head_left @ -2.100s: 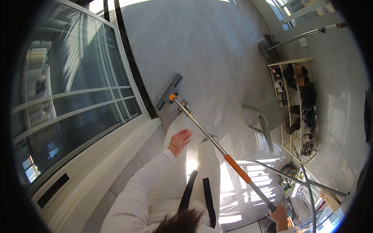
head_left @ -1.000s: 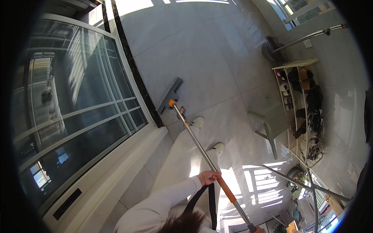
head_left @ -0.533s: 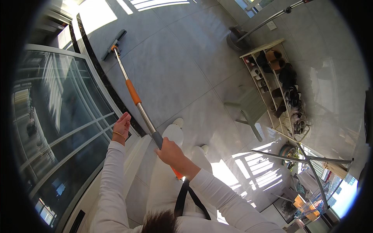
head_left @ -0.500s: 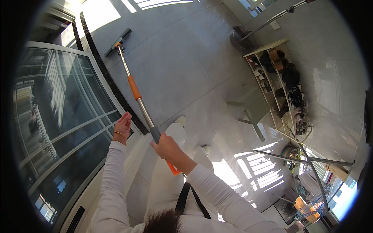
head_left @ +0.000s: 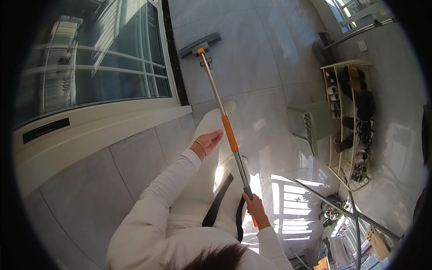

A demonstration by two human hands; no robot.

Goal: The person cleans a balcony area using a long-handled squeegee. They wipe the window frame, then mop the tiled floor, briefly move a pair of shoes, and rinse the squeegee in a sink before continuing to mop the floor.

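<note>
A mop (head_left: 215, 90) with a silver pole, orange sleeve and long grey head slants across the view, its head on the tiled floor at the top. My right hand (head_left: 255, 208) is wrapped round the dark grey grip near the pole's lower end. Just left of the orange sleeve is my left hand (head_left: 210, 142), its fingers stretched out and slightly bent, holding nothing. Whether the fingertips touch the sleeve I cannot tell. My shoe (head_left: 229, 107) shows left of the pole.
A white-framed glass door (head_left: 112, 72) stands at the left. At the right are a green plastic stool (head_left: 315, 119), a shoe rack (head_left: 340, 130) with several shoes, and a dark dustpan-like container (head_left: 321, 49). A metal drying frame (head_left: 357, 234) stands lower right.
My view has swung left. Both hands are lower and farther right relative to the door; the right has drawn back with the mop, and the left is now beside its orange sleeve.
</note>
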